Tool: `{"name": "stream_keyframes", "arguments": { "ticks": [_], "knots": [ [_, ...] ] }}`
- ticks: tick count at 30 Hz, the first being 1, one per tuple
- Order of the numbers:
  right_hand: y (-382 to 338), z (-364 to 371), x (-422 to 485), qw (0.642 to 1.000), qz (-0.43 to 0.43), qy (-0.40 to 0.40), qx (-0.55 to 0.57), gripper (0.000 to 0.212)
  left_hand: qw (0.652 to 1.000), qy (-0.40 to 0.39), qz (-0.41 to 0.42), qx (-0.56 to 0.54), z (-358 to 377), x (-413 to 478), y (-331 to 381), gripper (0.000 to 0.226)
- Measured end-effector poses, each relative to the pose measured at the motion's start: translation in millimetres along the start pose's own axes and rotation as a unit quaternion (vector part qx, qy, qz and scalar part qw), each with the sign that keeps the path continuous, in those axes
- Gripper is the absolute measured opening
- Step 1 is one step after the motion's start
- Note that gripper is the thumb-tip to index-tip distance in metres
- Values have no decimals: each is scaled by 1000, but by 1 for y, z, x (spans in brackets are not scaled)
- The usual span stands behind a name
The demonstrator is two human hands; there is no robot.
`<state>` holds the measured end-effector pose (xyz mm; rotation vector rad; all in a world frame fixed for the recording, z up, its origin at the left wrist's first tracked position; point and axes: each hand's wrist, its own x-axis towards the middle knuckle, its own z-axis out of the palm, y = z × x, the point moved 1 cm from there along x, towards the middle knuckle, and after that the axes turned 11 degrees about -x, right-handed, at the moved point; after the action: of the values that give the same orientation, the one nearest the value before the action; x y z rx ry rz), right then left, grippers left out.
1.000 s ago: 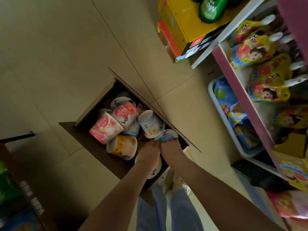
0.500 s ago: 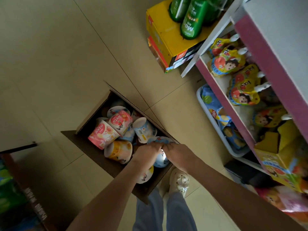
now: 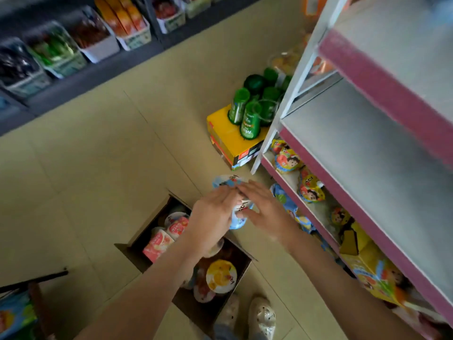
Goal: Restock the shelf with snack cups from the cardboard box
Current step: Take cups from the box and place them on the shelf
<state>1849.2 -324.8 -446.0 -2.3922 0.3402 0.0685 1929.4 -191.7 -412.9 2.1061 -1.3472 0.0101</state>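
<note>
Both hands hold blue cups between them: my left hand wraps around one side and my right hand grips the other. The cups are above the box, near the shelf on the right. More cups lie in the box.

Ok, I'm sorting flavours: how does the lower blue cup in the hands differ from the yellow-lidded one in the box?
The blue snack cup is held between left hand and right hand, above the cardboard box; the yellow-lidded cup lies inside it, untouched. The blue snack cup shows its side, the yellow-lidded cup its lid. Both carry similar dark lettering.
</note>
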Motion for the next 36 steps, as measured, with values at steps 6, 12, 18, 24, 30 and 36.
{"name": "stream_keyframes", "arguments": {
  "ticks": [6,12,18,24,30,36],
  "knots": [
    [-27,-117,-10,959,-35,261,-107,50,973,127,188,-49,-42,93,58,40],
    [-15,-184,-31,891,-58,419,-164,39,927,184,319,-69,-34,161,107,32],
    [7,-233,-49,861,-74,475,-168,37,883,253,384,-90,-22,209,157,50],
    [6,-264,-63,841,-52,525,-119,63,851,294,396,-180,-25,231,185,41],
    [6,-303,-62,883,15,457,104,90,827,306,364,-301,-12,272,213,28],
    [42,-349,-51,823,33,554,121,74,845,82,129,-513,14,323,234,47]
  ]
}}
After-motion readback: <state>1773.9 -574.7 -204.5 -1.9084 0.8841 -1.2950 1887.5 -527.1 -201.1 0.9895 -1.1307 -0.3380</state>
